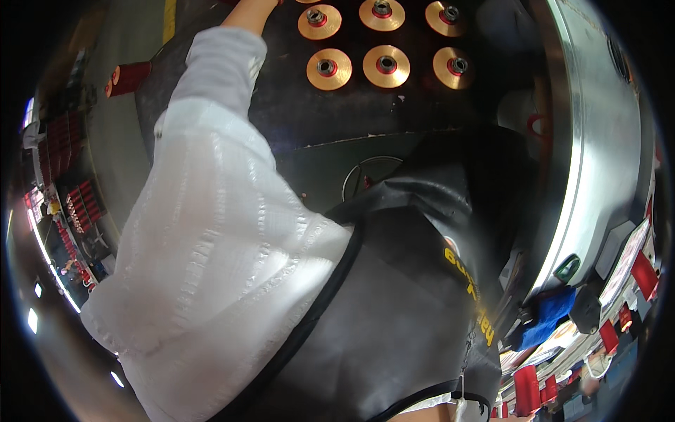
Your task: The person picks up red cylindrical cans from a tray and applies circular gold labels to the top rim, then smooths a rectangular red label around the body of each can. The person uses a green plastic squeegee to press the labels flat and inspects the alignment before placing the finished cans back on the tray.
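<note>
My left arm, in a rolled white sleeve point(218, 70), reaches forward over a dark table point(274, 119). Its bare forearm point(251, 14) runs out at the upper edge, and the hand itself lies beyond the picture. To the right of that forearm stand several round parts with gold-coloured faces, red inner rings and dark metal hubs, set in rows. The closest to the arm are a front-left disc point(337, 76) and one behind it point(306, 29). A front-middle disc point(398, 76) and a front-right disc point(444, 77) continue the row. My right hand is out of sight.
A red cylinder point(133, 76) with gold-coloured ends juts out at the table's left. A black apron point(394, 302) covers my front. Along the right runs a shiny metal surface point(605, 155), with a blue cloth point(548, 316) near its lower end. Red parts point(84, 204) are stacked far left.
</note>
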The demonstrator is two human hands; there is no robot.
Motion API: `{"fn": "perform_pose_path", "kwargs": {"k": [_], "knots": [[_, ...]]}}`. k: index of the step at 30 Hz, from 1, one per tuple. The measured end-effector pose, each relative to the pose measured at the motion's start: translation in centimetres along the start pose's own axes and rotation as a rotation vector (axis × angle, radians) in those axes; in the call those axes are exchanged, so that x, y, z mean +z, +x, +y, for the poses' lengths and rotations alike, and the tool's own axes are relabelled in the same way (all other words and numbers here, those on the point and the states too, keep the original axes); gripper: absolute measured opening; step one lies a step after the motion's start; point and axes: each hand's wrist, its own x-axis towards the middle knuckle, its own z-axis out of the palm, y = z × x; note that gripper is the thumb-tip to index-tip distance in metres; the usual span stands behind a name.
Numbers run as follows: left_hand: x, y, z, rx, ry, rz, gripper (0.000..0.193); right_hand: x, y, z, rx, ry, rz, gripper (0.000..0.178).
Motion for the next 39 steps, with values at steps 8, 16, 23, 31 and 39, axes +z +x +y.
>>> {"fn": "perform_pose_path", "kwargs": {"k": [8, 16, 23, 31, 39], "knots": [[-5.8, -13.9, 9.9, 0.169, -0.296, 0.017, 0.014, -7.9, 1.8, 7.2, 0.027, -0.036, 0.087, 0.048], [-3.9, -18.9, 10.7, 0.074, 0.009, -0.285, 0.033, -20.1, 4.1, 19.9, 0.042, -0.115, 0.243, 0.049], [-3.7, -19.6, 11.1, -0.018, 0.057, -0.346, 0.03, -23.3, 5.2, 23.9, -0.1, -0.043, 0.346, 0.047], [-7.4, -14.8, 16.4, 0.232, 0.085, -0.253, 0.043, -23.3, 3.7, 14.8, 0.36, 0.221, 0.427, 0.05], [-11.6, -7.4, 46.4, 0.77, -1.183, -0.387, 0.043, -18.7, 6.5, 0.1, 0.041, 0.673, 0.35, 0.044]]}}
